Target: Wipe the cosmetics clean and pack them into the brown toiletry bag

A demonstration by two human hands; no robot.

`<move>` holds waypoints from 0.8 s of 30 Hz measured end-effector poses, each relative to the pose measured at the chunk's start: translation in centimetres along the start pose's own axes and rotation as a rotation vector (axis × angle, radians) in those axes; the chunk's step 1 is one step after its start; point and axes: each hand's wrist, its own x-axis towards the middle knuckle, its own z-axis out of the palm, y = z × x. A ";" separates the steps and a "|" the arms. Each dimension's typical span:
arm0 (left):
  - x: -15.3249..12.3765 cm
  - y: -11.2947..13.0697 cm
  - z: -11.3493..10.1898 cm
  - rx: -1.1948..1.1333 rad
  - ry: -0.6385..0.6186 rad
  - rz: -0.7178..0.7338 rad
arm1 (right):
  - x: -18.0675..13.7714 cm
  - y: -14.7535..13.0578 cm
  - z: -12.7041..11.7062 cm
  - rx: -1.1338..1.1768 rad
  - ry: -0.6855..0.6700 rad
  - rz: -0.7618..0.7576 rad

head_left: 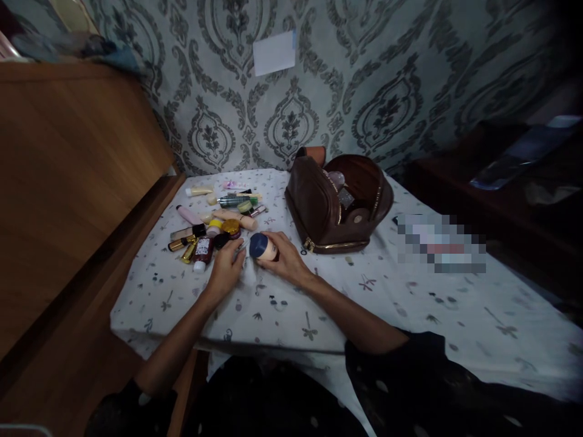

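My right hand [289,261] is wrapped round a small cream-coloured bottle with a dark blue cap [259,245], tilted toward the left. Close beside it, my left hand [227,264] has its thumb and fingers drawn together. A whitish, see-through, wipe-like piece [247,270] shows by those fingertips; its kind is unclear. Cosmetics lie in a loose group behind and left of my left hand: a dark red bottle with a white cap [203,250], an amber jar [231,228], a peach tube [237,218], a green bottle [234,201] and several others.
An unzipped brown leather bag [314,200] stands behind my right hand, with small items inside. A patterned white cloth [291,315] covers the table. A blurred-out flat object [439,243] lies to the right. A wooden cabinet [82,152] borders the left side, and a papered wall rises behind.
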 end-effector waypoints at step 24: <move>-0.3 2.0 -0.1 0.210 -0.007 0.428 | 0.0 0.1 -0.2 0.288 -0.076 0.238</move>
